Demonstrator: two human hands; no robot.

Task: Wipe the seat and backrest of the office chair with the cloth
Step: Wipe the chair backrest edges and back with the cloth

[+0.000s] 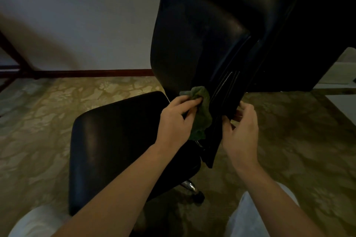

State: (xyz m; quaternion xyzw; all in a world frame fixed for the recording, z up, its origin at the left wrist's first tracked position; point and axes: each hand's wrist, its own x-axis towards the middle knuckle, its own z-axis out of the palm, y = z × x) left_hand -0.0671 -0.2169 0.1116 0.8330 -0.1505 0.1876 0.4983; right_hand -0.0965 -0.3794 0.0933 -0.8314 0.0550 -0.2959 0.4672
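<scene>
A black leather office chair stands in front of me, its tall backrest (208, 31) rising at centre and its seat (115, 140) spreading to the lower left. My left hand (175, 121) grips a crumpled green cloth (201, 113) and presses it against the lower part of the backrest, just above the seat. My right hand (240, 129) holds the backrest's lower right edge, fingers curled round it. The chair's underside is mostly hidden.
A chrome base arm and a caster (196, 192) show under the seat. Patterned carpet (289, 150) covers the floor. A white wall with dark wooden skirting (86, 73) runs behind. Dark furniture (317, 25) stands close on the right. My legs (248, 217) are at the bottom.
</scene>
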